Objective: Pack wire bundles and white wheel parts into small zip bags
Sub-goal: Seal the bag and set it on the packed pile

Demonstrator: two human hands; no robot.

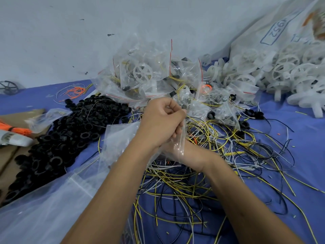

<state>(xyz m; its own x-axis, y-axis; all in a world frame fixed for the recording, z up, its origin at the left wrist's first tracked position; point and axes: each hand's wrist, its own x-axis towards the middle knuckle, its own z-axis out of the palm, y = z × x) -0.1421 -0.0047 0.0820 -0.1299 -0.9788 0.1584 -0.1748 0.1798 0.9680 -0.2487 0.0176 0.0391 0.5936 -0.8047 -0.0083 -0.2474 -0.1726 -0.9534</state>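
Note:
My left hand point(162, 120) is closed over the top of a small clear zip bag point(179, 138) in the middle of the view. My right hand point(173, 147) lies under the left, mostly hidden by it and by the bag's plastic, and grips the same bag from below. What is inside the bag I cannot tell. Loose yellow, black and white wires point(202, 173) lie tangled on the blue cloth under both forearms. A heap of filled zip bags point(149, 78) rises just beyond my hands. White wheel parts point(284, 73) are piled at the far right.
A mound of black rings point(70, 131) covers the left. Large clear plastic sheeting point(52, 208) lies at the lower left. Orange wires point(75, 90) and a black wheel point(9, 88) sit at the far left by the wall. A big printed sack point(274, 29) leans at the upper right.

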